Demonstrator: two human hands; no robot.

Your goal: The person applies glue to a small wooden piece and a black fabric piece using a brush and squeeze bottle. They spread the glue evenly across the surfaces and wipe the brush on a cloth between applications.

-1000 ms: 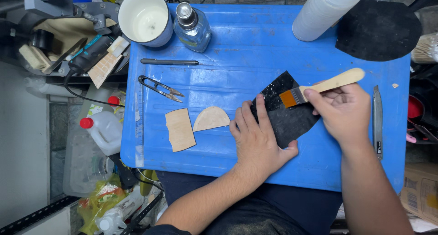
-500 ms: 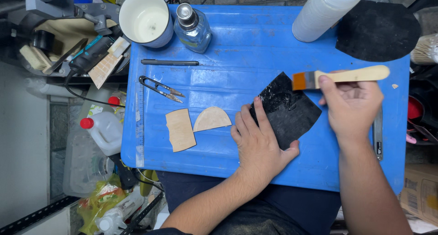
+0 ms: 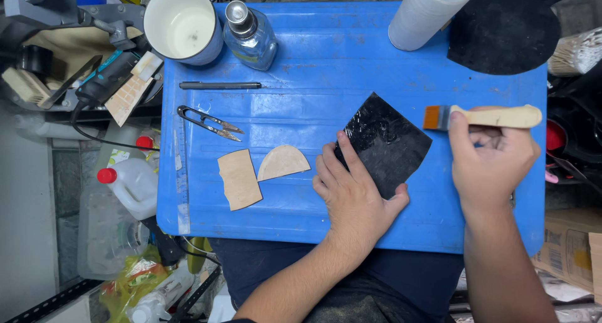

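Note:
A black, glossy leather piece (image 3: 387,141) lies on the blue board (image 3: 326,59) across my lap. My left hand (image 3: 351,191) presses flat on its lower left edge, fingers spread over it. My right hand (image 3: 492,160) grips a flat brush (image 3: 480,116) with a pale wooden handle and orange bristles. The bristles hover just to the right of the black piece, off its surface. Two tan leather pieces lie to the left of my left hand: a rectangular one (image 3: 239,179) and a half-round one (image 3: 283,162).
Thread snips (image 3: 207,122) and a dark pen (image 3: 219,85) lie at the board's left. A white cup (image 3: 183,23), a glass bottle (image 3: 249,36) and a white roll (image 3: 429,12) stand along the far edge. A black sole-shaped piece (image 3: 501,31) sits far right. Clutter lies off the left.
My right hand lifted the brush off the black piece and drew it away to the right. My left hand stayed pressed on the piece. The view shifted slightly.

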